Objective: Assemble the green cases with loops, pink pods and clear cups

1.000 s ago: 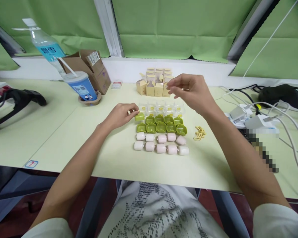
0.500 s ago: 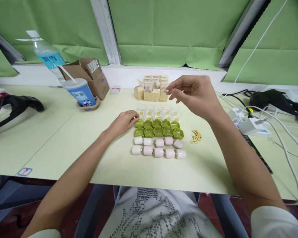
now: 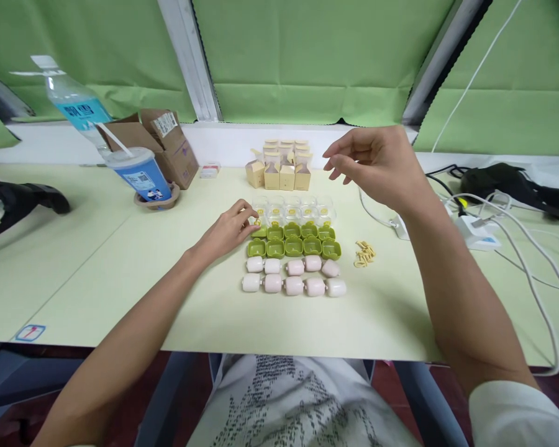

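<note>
My left hand [image 3: 228, 233] rests at the left end of the rows, its thumb and index finger bent around the leftmost front clear plastic cup, which they partly cover. Clear cups with yellow labels [image 3: 292, 214] stand in two rows. Just in front lie two rows of small green containers [image 3: 294, 248], the far-left one partly under my fingertips. Pale pink and white capsule-shaped pieces [image 3: 294, 285] form two rows nearer to me. Raised above the table, my right hand [image 3: 377, 161] has curved fingers apart from the thumb, with nothing visible between them.
Small cream boxes [image 3: 279, 177] stand at the back. A pile of yellow pieces [image 3: 365, 253] lies right of the rows. At the left are a blue cup [image 3: 144, 177], a water bottle [image 3: 81, 108] and a cardboard box [image 3: 179, 155]. White cables [image 3: 535, 288] and a power strip crowd the right.
My left thumb and index finger have parted slightly at the leftmost containers. My right hand has shifted a little up and right, away from the cream boxes. The camera view has turned slightly right.
</note>
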Tool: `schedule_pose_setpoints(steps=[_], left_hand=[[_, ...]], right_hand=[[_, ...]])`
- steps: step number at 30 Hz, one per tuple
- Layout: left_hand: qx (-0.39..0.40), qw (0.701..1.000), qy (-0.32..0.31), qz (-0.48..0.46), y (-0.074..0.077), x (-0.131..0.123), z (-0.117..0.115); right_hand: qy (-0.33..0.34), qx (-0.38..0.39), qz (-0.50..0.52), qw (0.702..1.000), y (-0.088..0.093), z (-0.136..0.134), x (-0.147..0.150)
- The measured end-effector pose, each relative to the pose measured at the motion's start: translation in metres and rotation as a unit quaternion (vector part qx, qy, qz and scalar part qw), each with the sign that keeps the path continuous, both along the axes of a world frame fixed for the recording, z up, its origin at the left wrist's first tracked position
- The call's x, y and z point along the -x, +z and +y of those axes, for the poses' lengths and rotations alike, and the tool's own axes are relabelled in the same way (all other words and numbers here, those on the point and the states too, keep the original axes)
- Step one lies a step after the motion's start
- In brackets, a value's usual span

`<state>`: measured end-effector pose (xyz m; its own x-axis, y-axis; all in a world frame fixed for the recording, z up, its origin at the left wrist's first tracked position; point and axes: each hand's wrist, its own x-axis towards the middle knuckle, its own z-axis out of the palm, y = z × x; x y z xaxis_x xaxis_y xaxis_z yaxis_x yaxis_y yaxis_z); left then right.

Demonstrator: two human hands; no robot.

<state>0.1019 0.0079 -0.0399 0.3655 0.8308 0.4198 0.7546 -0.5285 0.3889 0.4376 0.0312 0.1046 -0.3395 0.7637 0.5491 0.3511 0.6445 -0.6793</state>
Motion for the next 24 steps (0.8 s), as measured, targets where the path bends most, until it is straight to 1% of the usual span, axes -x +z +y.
schedule_pose_setpoints(steps=[6, 9, 13, 19, 22, 24], left_hand=[[-0.03, 0.999, 0.029, 0.014, 0.004, 0.002, -0.001], [-0.025, 1.0, 0.009, 0.013, 0.006, 0.003, -0.001], [-0.005, 1.0, -0.02, 0.012, 0.003, 0.0, 0.0], [-0.006, 1.0, -0.014, 0.004, -0.003, -0.008, -0.001], [-0.004, 1.0, -0.007, 0.007, -0.002, -0.009, -0.002], [-0.008, 1.0, 0.01, -0.002, -0.002, -0.009, -0.001]], right_hand=[[-0.014, -0.014, 0.022, 1.0, 0.011, -0.013, -0.011], [-0.028, -0.034, 0.04, 0.998, 0.019, -0.018, -0.018], [-0.059, -0.051, 0.065, 0.995, 0.027, -0.018, -0.026], [-0.075, -0.094, 0.071, 0.99, 0.026, -0.018, -0.031], [-0.08, -0.096, 0.071, 0.99, 0.025, -0.02, -0.029], [-0.081, -0.091, 0.064, 0.99, 0.024, -0.021, -0.027]])
